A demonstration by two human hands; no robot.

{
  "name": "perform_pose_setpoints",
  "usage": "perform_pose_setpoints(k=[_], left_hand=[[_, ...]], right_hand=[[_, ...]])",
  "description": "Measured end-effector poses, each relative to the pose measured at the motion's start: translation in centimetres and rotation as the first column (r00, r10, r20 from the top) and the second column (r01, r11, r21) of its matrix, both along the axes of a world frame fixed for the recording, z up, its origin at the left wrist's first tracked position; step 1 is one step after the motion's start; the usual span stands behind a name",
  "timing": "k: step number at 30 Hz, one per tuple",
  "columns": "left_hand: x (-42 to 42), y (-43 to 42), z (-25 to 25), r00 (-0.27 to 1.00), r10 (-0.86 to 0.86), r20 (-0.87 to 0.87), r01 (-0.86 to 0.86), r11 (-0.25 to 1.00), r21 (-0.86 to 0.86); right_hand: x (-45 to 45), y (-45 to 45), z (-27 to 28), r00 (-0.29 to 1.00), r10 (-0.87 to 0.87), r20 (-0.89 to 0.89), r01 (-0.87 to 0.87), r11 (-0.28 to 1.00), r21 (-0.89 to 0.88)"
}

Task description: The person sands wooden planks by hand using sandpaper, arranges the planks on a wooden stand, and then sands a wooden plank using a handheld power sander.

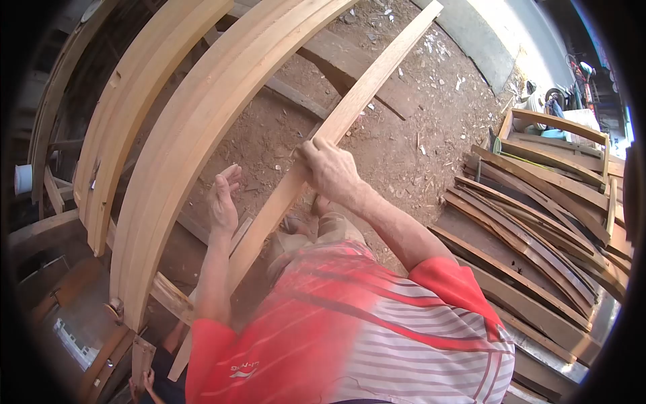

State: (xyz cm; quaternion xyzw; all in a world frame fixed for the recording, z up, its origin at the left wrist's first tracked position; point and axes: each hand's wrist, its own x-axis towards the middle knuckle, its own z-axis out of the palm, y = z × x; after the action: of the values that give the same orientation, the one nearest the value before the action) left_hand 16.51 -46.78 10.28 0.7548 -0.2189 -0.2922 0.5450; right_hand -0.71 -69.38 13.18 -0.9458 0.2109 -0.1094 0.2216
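A long, straight, pale wooden plank (pixel 369 83) runs diagonally from the top right down to the lower left, in front of my body. My right hand (pixel 330 168) is closed round it near its middle. My left hand (pixel 224 200) is raised beside the plank with its fingers apart and nothing in it. It is between the plank and a large curved wooden piece (pixel 195 114), touching neither. Another curved wooden piece (pixel 128 108) stands farther left.
Stacked wooden strips (pixel 525 236) lie on the right, near a curved wooden frame (pixel 558 124). Wood chips litter the dirt floor (pixel 417 135). Another person's hand (pixel 149 381) shows at the lower left, beside a short board (pixel 142 357).
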Motion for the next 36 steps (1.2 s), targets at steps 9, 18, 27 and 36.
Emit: perform_pose_setpoints(k=[9, 18, 27, 36], left_hand=[[-0.2, 9.4, -0.5, 0.983, 0.182, -0.015, -0.18, 0.981, 0.078], [-4.1, 6.0, 1.3, 0.991, -0.124, 0.041, 0.112, 0.972, 0.207], [-8.8, 1.2, 3.5, 0.935, -0.288, 0.209, 0.085, 0.75, 0.656], [-18.7, -6.3, 6.9, 0.795, -0.053, 0.604, -0.281, 0.851, 0.444]], right_hand=[[1.8, -5.5, 1.5, 0.939, -0.322, -0.117, 0.306, 0.942, -0.134], [-0.7, -1.1, 0.9, 1.0, -0.013, -0.026, 0.014, 0.999, 0.032], [-0.5, -29.9, 0.5, 0.929, -0.363, -0.065, 0.344, 0.917, -0.203], [-1.6, -57.3, -1.7, 0.89, -0.437, -0.132, 0.402, 0.887, -0.227]])
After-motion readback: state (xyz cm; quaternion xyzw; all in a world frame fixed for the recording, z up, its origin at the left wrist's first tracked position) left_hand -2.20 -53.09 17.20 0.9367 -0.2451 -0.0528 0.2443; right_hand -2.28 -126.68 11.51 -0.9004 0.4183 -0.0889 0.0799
